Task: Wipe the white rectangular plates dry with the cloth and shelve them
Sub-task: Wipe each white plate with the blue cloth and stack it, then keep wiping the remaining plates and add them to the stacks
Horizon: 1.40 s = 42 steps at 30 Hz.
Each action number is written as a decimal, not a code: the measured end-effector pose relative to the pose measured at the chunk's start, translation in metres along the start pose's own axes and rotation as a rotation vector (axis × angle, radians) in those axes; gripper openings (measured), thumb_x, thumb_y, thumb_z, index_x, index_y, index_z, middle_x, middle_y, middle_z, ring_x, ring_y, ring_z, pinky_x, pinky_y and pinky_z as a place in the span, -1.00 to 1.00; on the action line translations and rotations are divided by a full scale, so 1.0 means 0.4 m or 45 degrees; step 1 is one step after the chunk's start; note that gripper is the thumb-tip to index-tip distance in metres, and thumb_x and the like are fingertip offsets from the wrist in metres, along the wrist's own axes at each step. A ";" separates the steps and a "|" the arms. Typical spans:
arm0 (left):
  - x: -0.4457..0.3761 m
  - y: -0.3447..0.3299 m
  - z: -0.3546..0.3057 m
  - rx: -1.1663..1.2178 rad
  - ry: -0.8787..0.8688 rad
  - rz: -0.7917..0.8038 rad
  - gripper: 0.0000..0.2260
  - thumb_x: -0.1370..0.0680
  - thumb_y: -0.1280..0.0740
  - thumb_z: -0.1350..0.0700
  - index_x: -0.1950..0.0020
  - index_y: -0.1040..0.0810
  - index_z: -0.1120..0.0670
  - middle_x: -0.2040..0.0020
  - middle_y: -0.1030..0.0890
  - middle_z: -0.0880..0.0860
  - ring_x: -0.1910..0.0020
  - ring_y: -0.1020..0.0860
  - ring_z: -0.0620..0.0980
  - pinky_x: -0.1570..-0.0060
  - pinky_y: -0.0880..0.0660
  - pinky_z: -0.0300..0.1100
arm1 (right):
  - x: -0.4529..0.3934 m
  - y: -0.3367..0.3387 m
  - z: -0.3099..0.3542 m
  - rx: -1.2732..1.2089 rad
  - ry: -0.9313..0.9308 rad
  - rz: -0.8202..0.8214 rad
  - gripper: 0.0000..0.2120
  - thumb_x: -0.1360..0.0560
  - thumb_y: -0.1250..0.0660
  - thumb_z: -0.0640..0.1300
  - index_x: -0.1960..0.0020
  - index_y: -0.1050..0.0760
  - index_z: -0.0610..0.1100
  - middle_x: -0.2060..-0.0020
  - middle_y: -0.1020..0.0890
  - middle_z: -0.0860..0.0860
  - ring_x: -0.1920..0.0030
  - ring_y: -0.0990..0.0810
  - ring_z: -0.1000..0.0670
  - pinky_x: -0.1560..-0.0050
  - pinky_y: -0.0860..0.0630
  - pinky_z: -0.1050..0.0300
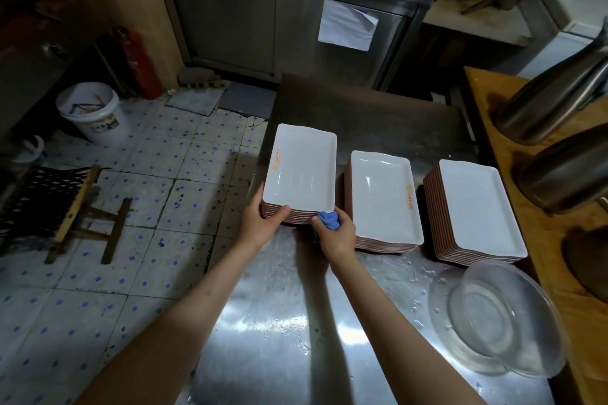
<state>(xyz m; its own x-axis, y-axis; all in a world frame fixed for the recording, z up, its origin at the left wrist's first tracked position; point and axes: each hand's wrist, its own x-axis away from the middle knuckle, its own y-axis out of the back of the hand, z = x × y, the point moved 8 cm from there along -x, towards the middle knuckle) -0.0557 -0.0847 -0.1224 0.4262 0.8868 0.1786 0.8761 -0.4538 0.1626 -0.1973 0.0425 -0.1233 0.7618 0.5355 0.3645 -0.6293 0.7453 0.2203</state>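
View from a head-worn camera looking down at a wet stainless steel table (289,322) in a dim kitchen, with two bare forearms reaching forward. Three stacks of white rectangular plates with reddish-brown undersides stand in a row across the table: the left stack (301,168) at the table's left edge, the middle stack (383,197) just beside it, and the right stack (478,210) further right. The left hand (260,223) grips the near left corner of the left stack, thumb curled over the top plate's rim and fingers under it. The right hand (337,233) is closed around a bunched blue cloth (328,220), which touches the near right corner of that same top plate. Orange writing marks the rims of the left and middle top plates. At the near right of the table lies a stack of clear glass plates (493,319) among water droplets. On a wooden counter (487,99) to the right stand two steel jugs (556,99). On the tiled floor to the left are a white bucket (95,115) and a folding stool (65,204)
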 end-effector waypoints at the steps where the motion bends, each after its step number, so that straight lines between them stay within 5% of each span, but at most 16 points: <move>1: 0.001 0.000 0.000 -0.010 0.006 0.000 -0.41 -0.47 -0.44 0.18 -0.47 -0.32 0.06 -0.26 -0.56 0.05 -0.22 -0.53 0.00 -0.18 -0.51 -0.06 | 0.000 0.000 0.000 0.010 0.008 0.011 -0.54 -0.42 -0.45 -0.23 -0.27 -0.42 -0.29 -0.07 -0.58 -0.18 0.03 -0.56 -0.06 -0.02 -0.55 0.07; 5: 0.012 -0.004 0.015 -0.023 0.080 0.022 -0.31 -0.44 -0.48 0.17 -0.50 -0.25 0.06 -0.31 -0.52 0.06 -0.26 -0.50 0.01 -0.25 -0.47 0.01 | 0.012 0.009 -0.002 0.066 0.019 0.038 -0.63 -0.42 -0.44 -0.26 -0.20 -0.47 -0.27 -0.04 -0.59 -0.14 -0.02 -0.57 -0.08 -0.15 -0.53 -0.03; 9: 0.060 0.006 0.046 -0.064 0.249 -0.053 -0.17 -0.37 -0.54 0.07 -0.52 -0.16 0.12 -0.30 -0.45 0.05 -0.29 -0.44 0.00 -0.30 -0.41 -0.01 | 0.050 0.036 0.010 0.074 0.034 0.050 -0.77 -0.42 -0.43 -0.30 -0.03 -0.48 -0.15 0.13 -0.58 -0.03 0.12 -0.55 0.01 0.04 -0.54 0.16; 16: 0.139 -0.013 0.078 -0.281 0.323 0.131 -0.72 -0.45 -0.47 0.08 -0.09 -0.56 0.17 0.06 -0.64 0.15 0.03 -0.62 0.13 0.18 -0.47 -0.23 | 0.131 0.158 -0.004 0.048 0.015 0.006 -0.80 -0.39 -0.42 -0.37 0.09 -0.50 -0.14 0.27 -0.56 0.03 0.28 -0.53 0.06 0.33 -0.55 0.21; 21: 0.154 -0.115 0.016 -0.442 0.215 0.303 -0.75 -0.46 -0.46 0.09 -0.07 -0.59 0.18 0.08 -0.64 0.13 0.13 -0.56 -0.02 0.14 -0.40 -0.28 | 0.149 0.266 -0.009 0.045 -0.027 -0.069 -0.76 -0.38 -0.43 -0.39 0.10 -0.47 -0.12 0.24 -0.56 -0.01 0.25 -0.53 0.04 0.14 -0.58 -0.01; 29: 0.135 -0.283 -0.098 -0.640 0.057 0.310 -0.68 -0.50 -0.41 0.04 -0.17 -0.53 0.19 0.04 -0.66 0.16 -0.01 -0.59 0.09 0.04 -0.39 -0.20 | 0.107 0.436 0.036 0.039 0.045 -0.171 -0.73 -0.32 -0.47 -0.42 0.01 -0.53 -0.30 0.25 -0.58 -0.14 0.36 -0.53 -0.01 0.47 -0.51 0.23; 38: 0.102 -0.333 -0.134 -0.688 0.069 0.036 -0.73 -0.48 -0.43 0.03 -0.02 -0.55 0.20 0.11 -0.63 0.13 0.06 -0.55 0.13 0.18 -0.32 -0.19 | -0.043 0.509 0.061 0.116 0.029 -0.150 -0.71 -0.31 -0.43 -0.41 0.06 -0.51 -0.13 0.19 -0.59 -0.04 0.21 -0.56 -0.01 0.11 -0.53 0.20; 42: 0.101 -0.334 -0.135 -0.653 0.091 -0.082 -0.78 -0.42 -0.49 0.10 0.05 -0.58 0.19 0.21 -0.62 0.12 0.15 -0.57 0.13 0.18 -0.42 -0.15 | -0.088 0.477 0.067 0.262 0.005 -0.050 -0.68 -0.36 -0.43 -0.32 -0.08 -0.50 -0.15 0.07 -0.57 -0.03 0.07 -0.54 -0.02 -0.02 -0.49 0.16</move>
<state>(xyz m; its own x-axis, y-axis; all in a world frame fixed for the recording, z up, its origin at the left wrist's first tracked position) -0.1679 0.0070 -0.0845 0.3431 0.9142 0.2155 0.6692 -0.3990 0.6269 -0.3483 0.1551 -0.0700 0.7868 0.5095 0.3482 -0.6168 0.6690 0.4147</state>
